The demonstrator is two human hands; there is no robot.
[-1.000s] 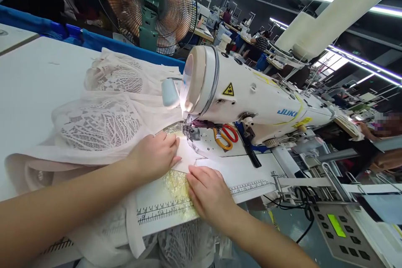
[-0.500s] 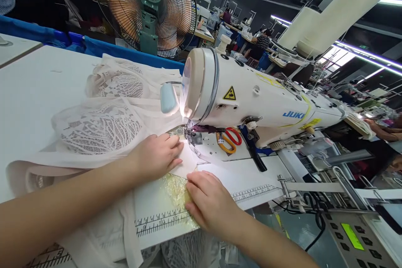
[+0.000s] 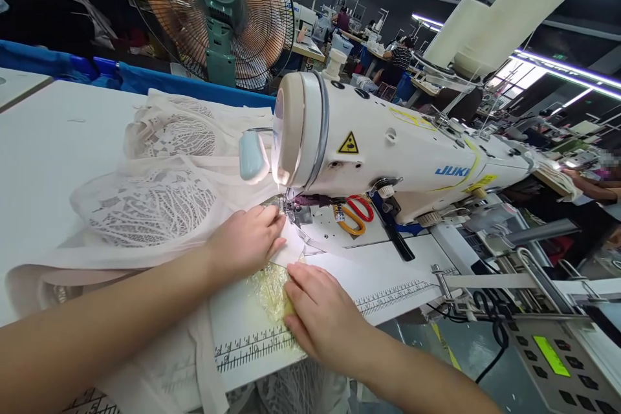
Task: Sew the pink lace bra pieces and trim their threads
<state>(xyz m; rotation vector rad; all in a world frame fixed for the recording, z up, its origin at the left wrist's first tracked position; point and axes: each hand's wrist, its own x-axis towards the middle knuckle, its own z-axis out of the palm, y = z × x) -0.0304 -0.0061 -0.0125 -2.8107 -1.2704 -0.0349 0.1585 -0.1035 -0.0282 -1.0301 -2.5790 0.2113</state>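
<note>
Since a second ago our left hand (image 3: 247, 242) has crept closer to the needle, its fingertips now just beside the metal presser foot (image 3: 292, 210), and our right hand (image 3: 323, 317) has slid up along the printed ruler strip (image 3: 388, 294). Both of our hands lie flat with fingers together, gripping nothing, pressing down on the pale cream lace-and-mesh fabric (image 3: 155, 197). That fabric lies heaped to the left of the white industrial sewing machine (image 3: 383, 149), with one narrow edge drawn under the foot; its seam edge runs from near us toward the needle, away and slightly right. A yellowish translucent patch (image 3: 272, 284) sits between our two hands, touching both. Left of the heap the white table (image 3: 43, 136) gives open room; to the right the machine arm closes us in, with orange-and-red handled scissors (image 3: 353, 213) lying on its bed. Behind stands a green-hubbed wire-cage fan (image 3: 213, 13)
</note>
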